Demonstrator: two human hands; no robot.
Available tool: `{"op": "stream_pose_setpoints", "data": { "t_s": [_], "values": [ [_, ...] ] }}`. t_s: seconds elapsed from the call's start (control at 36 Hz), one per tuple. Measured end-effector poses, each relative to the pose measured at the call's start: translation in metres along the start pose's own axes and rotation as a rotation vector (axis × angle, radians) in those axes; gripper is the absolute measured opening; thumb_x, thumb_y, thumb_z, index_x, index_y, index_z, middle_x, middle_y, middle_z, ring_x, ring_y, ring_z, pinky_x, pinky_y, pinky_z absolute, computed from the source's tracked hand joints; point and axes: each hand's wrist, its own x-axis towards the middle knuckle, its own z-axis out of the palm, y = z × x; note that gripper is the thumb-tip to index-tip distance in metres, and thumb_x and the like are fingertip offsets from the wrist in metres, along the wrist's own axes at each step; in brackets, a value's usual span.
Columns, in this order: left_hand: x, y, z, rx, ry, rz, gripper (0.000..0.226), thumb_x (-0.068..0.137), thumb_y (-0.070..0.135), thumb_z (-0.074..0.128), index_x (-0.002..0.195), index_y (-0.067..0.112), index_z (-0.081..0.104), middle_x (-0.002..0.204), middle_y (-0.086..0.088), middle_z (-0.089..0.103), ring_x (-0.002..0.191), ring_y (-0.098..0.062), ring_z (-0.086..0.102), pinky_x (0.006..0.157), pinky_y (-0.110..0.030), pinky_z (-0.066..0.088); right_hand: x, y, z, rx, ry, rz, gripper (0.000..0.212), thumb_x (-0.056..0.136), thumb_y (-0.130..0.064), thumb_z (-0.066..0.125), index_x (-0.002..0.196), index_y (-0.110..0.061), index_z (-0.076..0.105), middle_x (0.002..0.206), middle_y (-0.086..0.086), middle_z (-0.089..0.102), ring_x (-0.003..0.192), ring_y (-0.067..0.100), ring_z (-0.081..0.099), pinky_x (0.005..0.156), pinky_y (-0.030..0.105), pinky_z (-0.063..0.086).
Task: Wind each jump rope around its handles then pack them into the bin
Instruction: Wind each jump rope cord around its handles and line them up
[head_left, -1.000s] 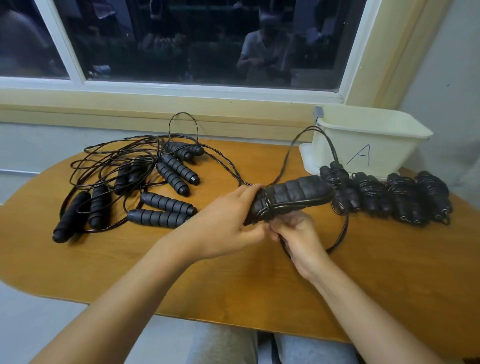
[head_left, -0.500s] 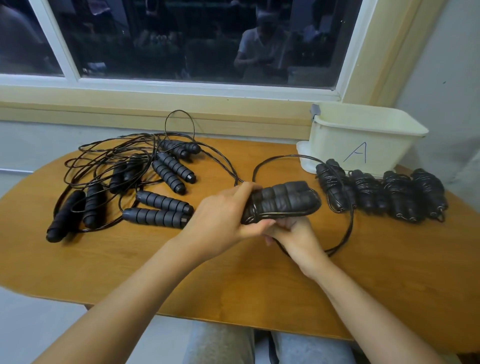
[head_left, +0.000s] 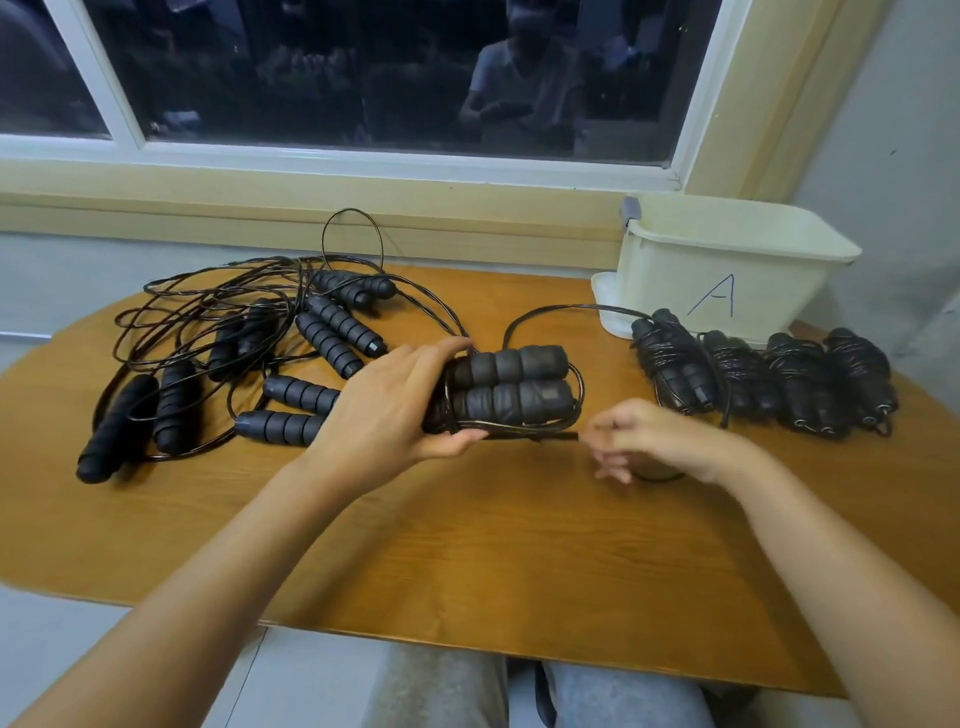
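Mid-table, left hand: gripping paired handles.
Right hand: fingers curled, pinching cord; blurred.
Far right corner: bin.

I see soft, even room light on the bench, with only faint shadows. The window is dark and mirrors the lit room. The right hand smears with motion blur, and the frame's edges bow from the wide lens.

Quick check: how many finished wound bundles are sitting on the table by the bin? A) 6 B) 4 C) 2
B: four wound bundles lie in a row on the table in front of the bin, right of the handle pair that the left hand grips.
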Motion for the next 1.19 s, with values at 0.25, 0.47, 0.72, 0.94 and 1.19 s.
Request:
{"op": "stream_pose_setpoints", "data": {
  "t_s": [0.25,0.47,0.72,0.94,1.19],
  "values": [
    [0.000,0.034,0.021,0.277,-0.061,0.237,0.094,0.078,0.061,0.068,0.138,-0.008,0.043,0.094,-0.010,0.069,0.080,-0.023,0.061,0.067,-0.033,0.049,0.042,-0.065,-0.036,-0.001,0.100,0.083,0.027,0.098,-0.028,0.058,0.077,-0.011,0.061,0.046,-0.011,0.046,0.043,0.005,0.044,0.080,0.032,0.055],
    [0.009,0.028,0.023,0.422,-0.224,-0.156,0.097,0.062,0.064,0.076,0.128,-0.005,0.057,0.079,-0.008,0.065,0.070,-0.025,0.062,0.053,-0.034,0.046,0.022,-0.113,0.020,-0.350,0.415,-0.178,0.031,0.099,-0.038,0.057,0.078,-0.023,0.075,0.052,-0.014,0.058,0.055,0.008,0.050,0.064,0.027,0.049],
    [0.010,0.013,0.017,0.313,-0.173,-0.327,0.090,0.063,0.081,0.050,0.105,0.003,0.061,0.077,-0.008,0.061,0.066,-0.028,0.061,0.048,-0.030,0.036,-0.008,-0.077,0.067,-0.489,0.546,-0.320,0.038,0.102,-0.030,0.049,0.067,-0.044,0.049,0.062,-0.015,0.056,0.066,0.004,0.056,0.055,0.021,0.038],
    [0.015,0.002,0.003,0.018,-0.055,-0.492,0.105,0.051,0.089,0.040,0.126,0.017,0.054,0.104,0.002,0.065,0.096,-0.023,0.064,0.064,-0.029,0.034,-0.019,-0.038,0.072,-0.432,0.615,-0.360,0.024,0.100,-0.027,0.053,0.115,-0.029,0.072,0.071,-0.020,0.060,0.071,0.003,0.060,0.060,0.027,0.052],
    [0.021,0.011,0.007,-0.137,-0.004,-0.474,0.109,0.047,0.091,0.043,0.123,0.014,0.056,0.100,0.001,0.069,0.097,-0.025,0.066,0.069,-0.032,0.044,-0.001,-0.029,0.103,-0.824,0.781,-0.493,0.032,0.098,-0.025,0.046,0.105,-0.010,0.073,0.069,-0.005,0.061,0.052,0.010,0.057,0.042,0.020,0.043]
  ]
}}
